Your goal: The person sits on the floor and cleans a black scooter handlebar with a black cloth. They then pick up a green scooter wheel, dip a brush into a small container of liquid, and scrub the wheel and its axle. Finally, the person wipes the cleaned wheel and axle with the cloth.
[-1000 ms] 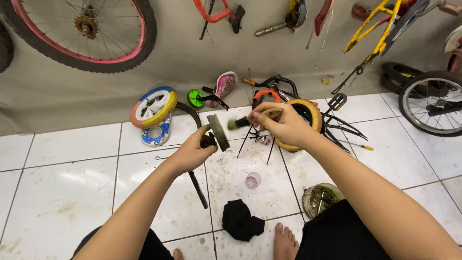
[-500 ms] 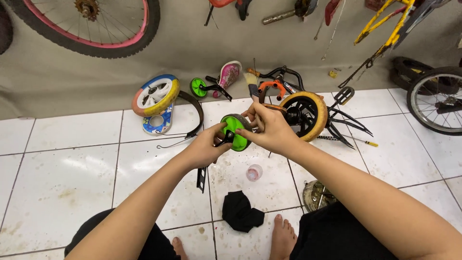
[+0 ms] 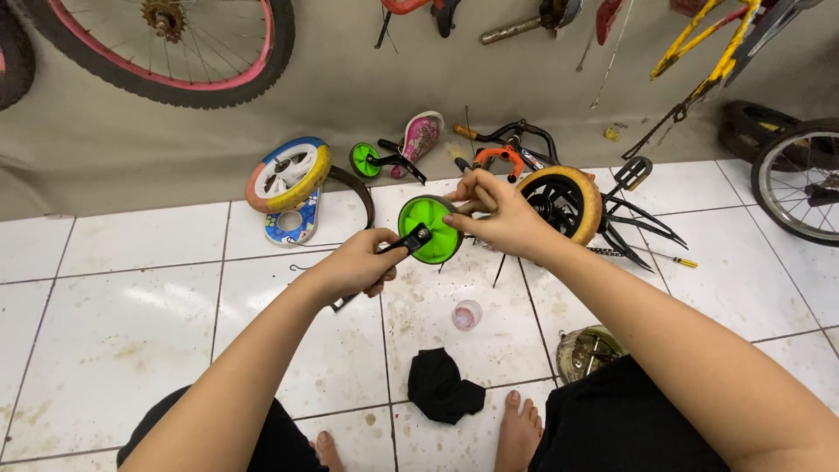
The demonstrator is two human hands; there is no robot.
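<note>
Left hand (image 3: 357, 265) grips the black bracket of a green training wheel (image 3: 430, 229), now turned face-up above the tiled floor (image 3: 131, 288); right hand (image 3: 498, 214) has closed on its rim, steadying it.

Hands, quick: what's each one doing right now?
Left hand: closed on the black bracket of the green training wheel.
Right hand: closed on a thin tool at the wheel's edge.

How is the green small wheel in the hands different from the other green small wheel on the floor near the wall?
The held green wheel is up off the floor, gripped by the left hand and right hand; the floor green wheel lies untouched by the wall. The held one faces the camera and looks larger; the floor one looks smaller. Both carry a black bracket.
</note>
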